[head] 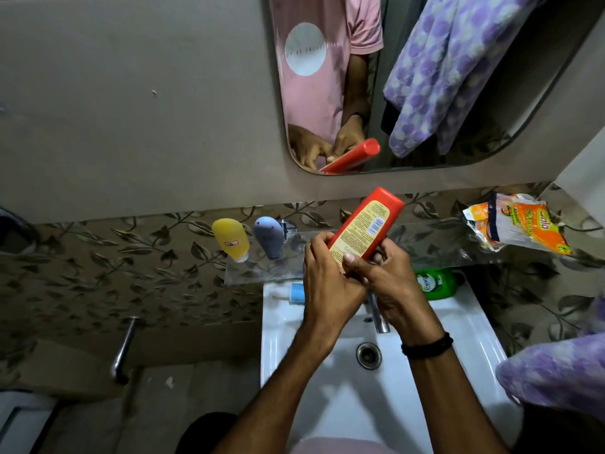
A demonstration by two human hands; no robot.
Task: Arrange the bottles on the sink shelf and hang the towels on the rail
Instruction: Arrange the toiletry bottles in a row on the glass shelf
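- Red plastic, the red bottle [366, 224] was held tilted above the sink [474, 326], just in front of the glass shelf [442, 245] and not yet on it.
- The left grip [327, 283] was curled round the bottle's lower end from the side. The right grip [393, 290] pinched the same end, with the thumb laid across the label.
- The bottle looked stiff-walled and smooth, so likely slippery if wet. How full it was, and so how heavy, could not be told.
- One hand round the flat middle seemed the safest hold for standing it on the shelf.
- A yellow bottle [230, 239] and a grey-blue bottle [269, 237] stood cap-down at the shelf's left end. A scrub pad packet [517, 224] lay well apart at its right end.
- A green bottle [435, 283] and a blue-capped bottle [296, 293] sat below the shelf on the sink's back rim.
- A purple spotted towel [556, 371] showed at the lower right, but what it rested on could not be told.
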